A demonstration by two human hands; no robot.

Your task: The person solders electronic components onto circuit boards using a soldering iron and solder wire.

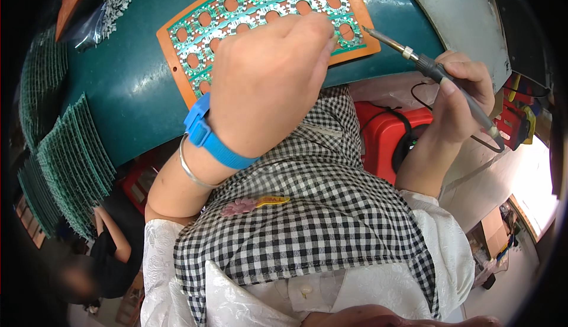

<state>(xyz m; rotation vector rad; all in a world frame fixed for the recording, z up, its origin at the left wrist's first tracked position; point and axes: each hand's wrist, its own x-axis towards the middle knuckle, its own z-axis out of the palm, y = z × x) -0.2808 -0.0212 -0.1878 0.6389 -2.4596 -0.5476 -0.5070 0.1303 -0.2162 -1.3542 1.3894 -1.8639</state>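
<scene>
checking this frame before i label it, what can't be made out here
Head view only:
- Left hand covers the middle of the green ring-patterned circuit panel on its orange tray; whatever its fingers pinch is hidden.
- The metal-tipped soldering iron in the right hand: tip contact too small to tell.
- Stacked green boards smear at the fisheye rim.

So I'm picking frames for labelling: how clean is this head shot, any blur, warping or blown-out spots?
Head view: the left hand over the green circuit panel and the right hand gripping the soldering iron are sharp; fisheye bends the green table edge; the corners fall into black vignette; the floor at lower right is overexposed; the person at lower left is blurred.
</scene>
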